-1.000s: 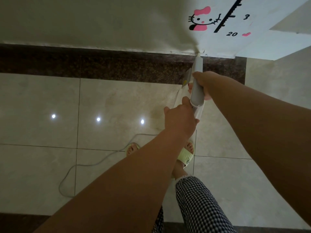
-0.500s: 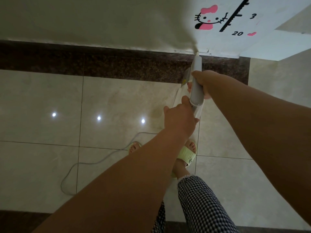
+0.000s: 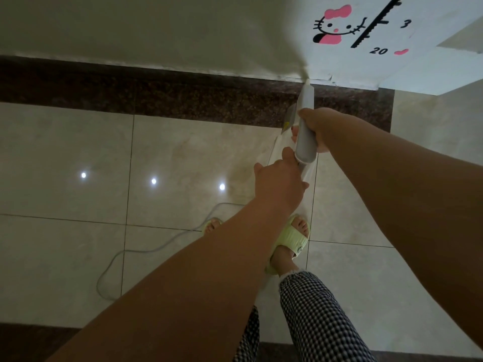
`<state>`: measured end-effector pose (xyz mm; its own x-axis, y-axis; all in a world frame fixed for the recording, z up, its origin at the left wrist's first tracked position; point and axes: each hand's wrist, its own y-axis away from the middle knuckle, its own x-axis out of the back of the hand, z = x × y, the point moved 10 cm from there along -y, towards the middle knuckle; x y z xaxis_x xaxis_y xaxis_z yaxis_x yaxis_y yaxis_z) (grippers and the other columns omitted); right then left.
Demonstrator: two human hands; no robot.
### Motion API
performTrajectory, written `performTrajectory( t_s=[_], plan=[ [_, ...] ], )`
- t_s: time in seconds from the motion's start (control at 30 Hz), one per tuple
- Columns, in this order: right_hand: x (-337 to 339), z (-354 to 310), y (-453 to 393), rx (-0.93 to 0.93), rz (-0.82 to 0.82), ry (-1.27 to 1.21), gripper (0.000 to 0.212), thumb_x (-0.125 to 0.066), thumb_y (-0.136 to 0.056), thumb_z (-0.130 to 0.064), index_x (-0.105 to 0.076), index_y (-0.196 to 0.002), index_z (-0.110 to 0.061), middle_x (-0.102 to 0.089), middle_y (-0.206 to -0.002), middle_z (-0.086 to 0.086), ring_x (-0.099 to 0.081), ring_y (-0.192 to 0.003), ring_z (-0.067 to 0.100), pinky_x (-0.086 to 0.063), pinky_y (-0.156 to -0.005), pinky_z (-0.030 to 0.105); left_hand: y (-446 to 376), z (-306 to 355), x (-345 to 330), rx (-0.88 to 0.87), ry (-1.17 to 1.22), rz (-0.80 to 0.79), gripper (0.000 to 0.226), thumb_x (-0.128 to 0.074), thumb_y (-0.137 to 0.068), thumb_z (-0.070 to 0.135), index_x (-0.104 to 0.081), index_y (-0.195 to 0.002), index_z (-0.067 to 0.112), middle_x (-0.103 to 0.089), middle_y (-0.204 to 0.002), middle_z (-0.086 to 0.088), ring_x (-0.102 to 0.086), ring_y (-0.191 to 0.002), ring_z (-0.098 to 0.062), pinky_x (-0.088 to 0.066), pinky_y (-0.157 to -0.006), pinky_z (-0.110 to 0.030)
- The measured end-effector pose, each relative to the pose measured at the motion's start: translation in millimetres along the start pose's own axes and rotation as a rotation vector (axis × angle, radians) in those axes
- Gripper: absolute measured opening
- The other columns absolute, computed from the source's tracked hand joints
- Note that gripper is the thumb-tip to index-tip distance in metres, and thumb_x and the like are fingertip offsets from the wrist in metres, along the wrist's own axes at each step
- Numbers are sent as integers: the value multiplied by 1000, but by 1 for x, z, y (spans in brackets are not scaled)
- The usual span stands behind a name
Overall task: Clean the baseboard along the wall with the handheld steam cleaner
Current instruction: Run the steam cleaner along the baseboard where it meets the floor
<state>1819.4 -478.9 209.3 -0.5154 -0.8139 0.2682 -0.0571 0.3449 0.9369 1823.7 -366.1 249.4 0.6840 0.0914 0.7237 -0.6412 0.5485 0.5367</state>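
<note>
The steam cleaner [image 3: 304, 131] is being gripped by both the right hand [image 3: 317, 129] and left hand [image 3: 278, 182]; its nozzle is being aimed at the baseboard [image 3: 156, 92] top, with most seemingly left untreated.

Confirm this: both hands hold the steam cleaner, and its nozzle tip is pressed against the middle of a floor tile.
Not quite. In the head view both hands do hold the steam cleaner, left hand and right hand, but its nozzle tip touches the top edge of the dark baseboard, where it meets the wall.

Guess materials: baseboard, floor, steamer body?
Baseboard: dark speckled brown, looks like polished granite or a stone-look tile. Floor: glossy beige tile, likely glazed ceramic; it mirrors ceiling lights, with grout lines. Steam cleaner: smooth matte light-grey shell, probably moulded plastic.
</note>
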Motion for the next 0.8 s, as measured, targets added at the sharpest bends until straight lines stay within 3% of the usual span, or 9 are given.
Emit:
performTrajectory(
  t_s=[0.13,0.43,0.8],
  plan=[
    [-6,-1,1,-4,9,4,29,-54,-96,-40,-49,-100,-12,-59,-76,-1,-54,-59,9,-45,-44,24,-1,-6,3,3,4,-1,47,-64,-88,43,-35,-114,17,-69,-102,2,-67,-93,-23,-34,-93,-43],
    [-14,-1,2,-1,25,0,32,-54,-96,-40,-46,-84,-12,-58,-72,-1,-54,-57,8,-45,-42,22,2,-14,5,1,-1,-4,48,-64,-88,43,-35,-115,16,-67,-101,2,-66,-92,-23,-35,-92,-43],
    [-27,-1,4,4,11,5,31,-56,-95,-40,-48,-101,-10,-58,-74,0,-54,-60,9,-48,-49,25,4,-25,10,9,14,-9,48,-65,-88,43,-36,-116,16,-68,-101,2,-67,-94,-23,-36,-97,-46]
  ],
)
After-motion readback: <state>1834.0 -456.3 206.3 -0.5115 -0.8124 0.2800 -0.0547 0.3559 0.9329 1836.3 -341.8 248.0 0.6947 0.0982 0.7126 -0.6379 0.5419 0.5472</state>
